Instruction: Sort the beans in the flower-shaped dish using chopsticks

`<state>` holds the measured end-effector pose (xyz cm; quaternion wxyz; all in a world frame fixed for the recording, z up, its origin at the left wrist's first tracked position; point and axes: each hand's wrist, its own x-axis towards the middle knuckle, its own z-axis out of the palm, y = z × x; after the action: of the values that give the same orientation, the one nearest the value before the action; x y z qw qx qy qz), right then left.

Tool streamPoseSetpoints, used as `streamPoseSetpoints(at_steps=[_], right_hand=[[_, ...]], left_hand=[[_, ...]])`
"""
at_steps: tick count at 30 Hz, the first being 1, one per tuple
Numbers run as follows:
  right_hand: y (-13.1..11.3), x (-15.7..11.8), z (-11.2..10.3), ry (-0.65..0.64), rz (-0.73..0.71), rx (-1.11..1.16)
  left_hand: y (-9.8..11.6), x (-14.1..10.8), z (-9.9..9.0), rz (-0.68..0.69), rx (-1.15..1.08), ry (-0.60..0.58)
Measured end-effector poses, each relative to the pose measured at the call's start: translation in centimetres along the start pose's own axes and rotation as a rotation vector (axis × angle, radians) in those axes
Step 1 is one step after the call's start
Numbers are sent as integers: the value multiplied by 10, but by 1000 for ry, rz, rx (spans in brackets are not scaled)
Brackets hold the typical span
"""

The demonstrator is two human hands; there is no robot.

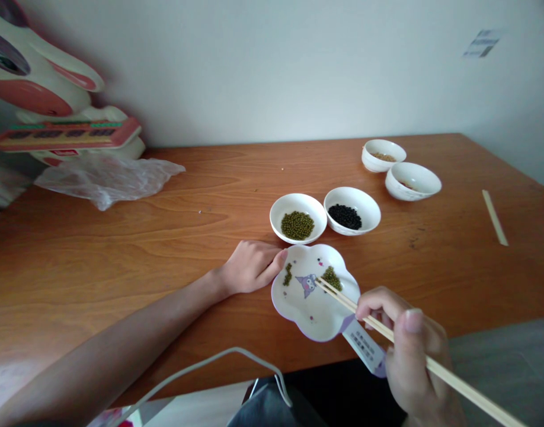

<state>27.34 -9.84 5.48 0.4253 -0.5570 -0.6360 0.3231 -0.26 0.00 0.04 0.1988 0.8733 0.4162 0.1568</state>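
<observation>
A white flower-shaped plate (314, 320) with a purple rim lies near the table's front edge, with a small pile of green beans (332, 278) at its right and a few beans at its left. My right hand (409, 350) is closed around wooden chopsticks (378, 327), whose tips are over the plate beside the pile. A bean may be at the tips; it is too small to tell. My left hand (254, 266) rests on the table, its thumb touching the plate's left rim, the other fingers curled. Behind the plate stand a bowl of green beans (297, 225) and a bowl of black beans (345, 216).
Two white bowls, one farther back (383, 155) and one nearer (413, 181), stand at the back right. A thin wooden strip (495, 218) lies at the right. A crumpled plastic bag (107, 178) and a cow-shaped toy (63, 136) are at the back left. A pale cable (236, 350) loops in front.
</observation>
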Motion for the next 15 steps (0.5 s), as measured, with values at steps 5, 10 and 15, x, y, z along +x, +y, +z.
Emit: streamPoseSetpoints(at_steps=[5, 10, 15], right_hand=[[2, 1, 0, -27, -7, 9], [5, 2, 3, -28, -45, 4], [8, 4, 5, -31, -53, -5]], left_hand=[[1, 0, 0, -3, 4, 7], [2, 1, -1, 2, 3, 8], [1, 1, -1, -1, 3, 0]])
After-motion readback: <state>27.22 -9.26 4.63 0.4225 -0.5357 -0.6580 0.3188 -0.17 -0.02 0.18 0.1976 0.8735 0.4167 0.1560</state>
